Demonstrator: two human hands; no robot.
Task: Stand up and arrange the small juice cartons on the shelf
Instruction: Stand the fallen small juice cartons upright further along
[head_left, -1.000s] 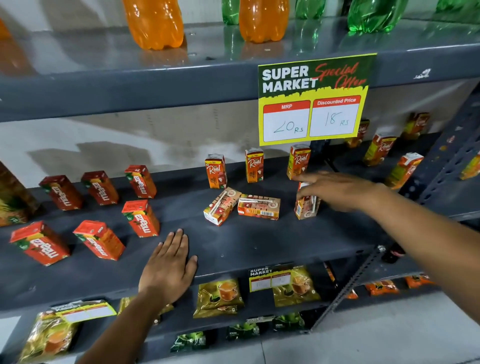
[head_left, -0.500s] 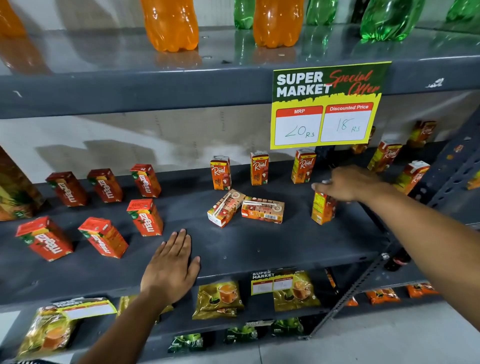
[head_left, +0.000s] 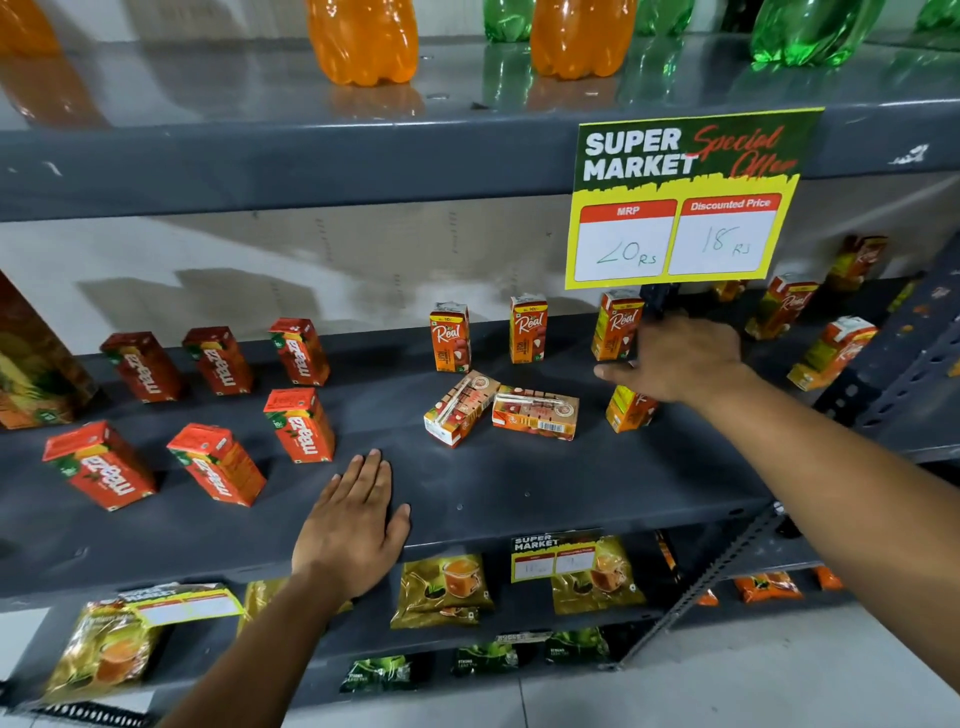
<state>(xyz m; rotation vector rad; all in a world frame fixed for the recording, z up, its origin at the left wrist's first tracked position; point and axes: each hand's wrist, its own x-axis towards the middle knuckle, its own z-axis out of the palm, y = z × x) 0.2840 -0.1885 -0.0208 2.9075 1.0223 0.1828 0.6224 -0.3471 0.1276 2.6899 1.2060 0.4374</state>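
Three small orange Real juice cartons stand upright in a back row: one, a second, a third. In front of them two cartons lie flat, one angled and one with its barcode showing. Another carton stands upright to their right. My right hand is just over that carton's top, fingers stretched out to the left; its top is hidden by the palm. My left hand lies flat, fingers apart, on the front of the grey shelf.
Several red Maaza cartons stand at the left of the same shelf, more Real cartons at the right. A yellow price sign hangs from the shelf above, which holds orange and green bottles. Tea pouches fill the shelf below.
My right hand lifted a lying carton, set it upright further right, and now has its fingers spread over it. The left hand stayed put. The view shifted slightly.
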